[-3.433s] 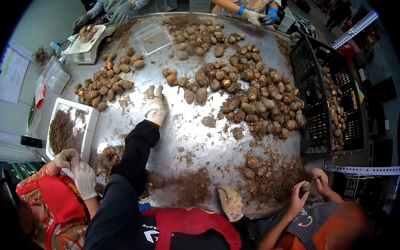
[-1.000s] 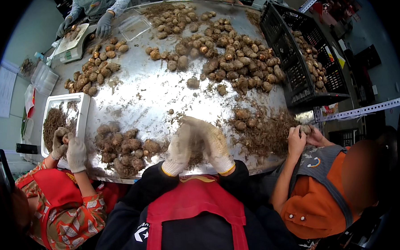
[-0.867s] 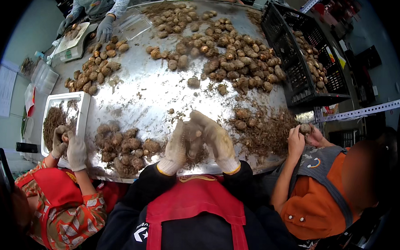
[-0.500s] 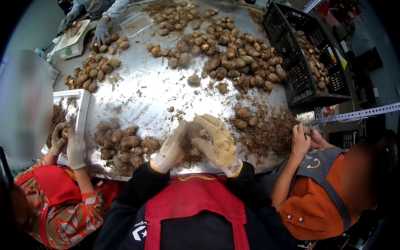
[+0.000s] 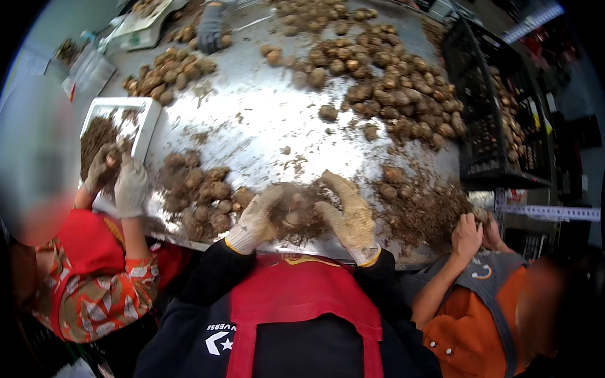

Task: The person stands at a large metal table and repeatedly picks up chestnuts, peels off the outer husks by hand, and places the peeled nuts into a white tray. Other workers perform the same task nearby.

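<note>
My left hand, in a white knitted glove, curls around a brown, hairy taro, which is blurred by motion. My right hand, in a yellowish-stained glove, stands apart from it with thumb and fingers spread. Between and below my hands lies a heap of brown root fibres and soil. Just left of my left hand is a pile of taros with dirty skins. To the right of my right hand spreads a larger heap of fibre scraps with several taros at its far edge.
A metal table carries a big taro pile at the far right, beside a black plastic crate. A white tray of soil lies left. A scale stands far left. Co-workers' hands work on both sides.
My hands have moved apart; the right one has drawn away from the taro and opened. The whole view has shifted, so the table's things appear further right.
</note>
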A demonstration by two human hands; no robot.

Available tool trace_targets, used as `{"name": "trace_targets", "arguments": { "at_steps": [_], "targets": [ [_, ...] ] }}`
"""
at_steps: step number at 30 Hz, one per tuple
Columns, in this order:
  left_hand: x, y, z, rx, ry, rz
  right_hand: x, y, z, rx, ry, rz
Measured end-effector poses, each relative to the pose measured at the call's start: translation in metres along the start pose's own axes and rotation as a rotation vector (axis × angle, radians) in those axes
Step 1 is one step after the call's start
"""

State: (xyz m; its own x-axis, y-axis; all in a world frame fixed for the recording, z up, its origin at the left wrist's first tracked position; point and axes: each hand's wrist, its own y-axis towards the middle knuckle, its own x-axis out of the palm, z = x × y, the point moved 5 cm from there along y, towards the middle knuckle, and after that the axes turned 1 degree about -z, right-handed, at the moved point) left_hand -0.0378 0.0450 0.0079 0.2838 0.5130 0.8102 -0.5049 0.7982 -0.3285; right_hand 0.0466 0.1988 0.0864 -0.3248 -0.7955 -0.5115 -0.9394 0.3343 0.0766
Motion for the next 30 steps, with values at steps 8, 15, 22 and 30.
{"name": "trace_targets", "arguments": {
  "at_steps": [8,15,22,30],
  "targets": [
    [-0.13,-0.161,-0.005,0.207,0.68,0.767,0.028,0.003,0.039,0.14,0.207,-0.066],
    [-0.229,-0.215,-0.073,0.275,-0.27,1.237,0.04,0.017,0.031,0.13,0.109,-0.16],
    [-0.237,-0.145,-0.064,0.404,-0.377,1.145,0.042,0.016,0.045,0.191,0.233,-0.171],
    [-0.319,-0.198,-0.107,0.427,0.952,1.319,0.039,0.014,0.043,0.206,0.153,-0.189]
  ]
}}
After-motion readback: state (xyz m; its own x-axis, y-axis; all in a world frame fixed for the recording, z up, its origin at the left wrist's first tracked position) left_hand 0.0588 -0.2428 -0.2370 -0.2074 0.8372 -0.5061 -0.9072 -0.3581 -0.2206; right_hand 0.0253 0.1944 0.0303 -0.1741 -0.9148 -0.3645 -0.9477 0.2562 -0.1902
